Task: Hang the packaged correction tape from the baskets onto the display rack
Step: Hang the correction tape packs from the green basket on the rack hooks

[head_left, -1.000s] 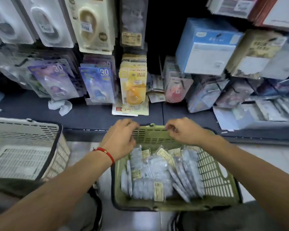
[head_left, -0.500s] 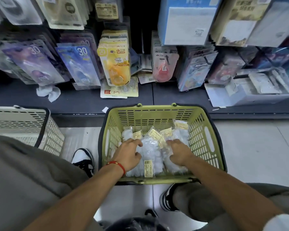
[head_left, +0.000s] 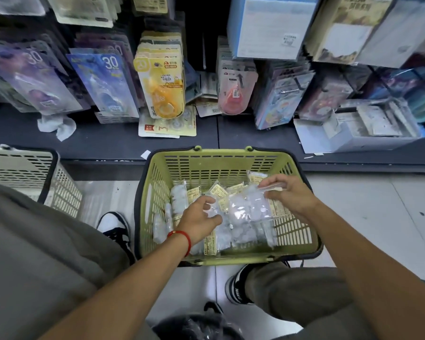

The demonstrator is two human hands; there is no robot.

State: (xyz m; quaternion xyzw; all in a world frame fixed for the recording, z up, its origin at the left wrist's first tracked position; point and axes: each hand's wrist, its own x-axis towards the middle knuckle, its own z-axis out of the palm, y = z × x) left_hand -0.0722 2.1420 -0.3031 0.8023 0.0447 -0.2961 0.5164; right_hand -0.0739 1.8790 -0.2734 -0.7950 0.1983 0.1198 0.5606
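Olive-green slotted basket (head_left: 157, 192) at centre; cream slotted basket (head_left: 22, 168) at left with black rim. Red wrist string (head_left: 182, 238). Yellow-orange hanging pack (head_left: 161, 89) at upper centre; purple-blue packs (head_left: 103, 84) marked 30 at upper left.

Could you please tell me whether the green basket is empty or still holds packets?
Still holds packets: clear packets cover the floor of the green basket.

Pale glossy floor tiles (head_left: 368, 217) ran up to a dark low shelf (head_left: 103, 143) beneath crowded hanging stock (head_left: 101, 87).
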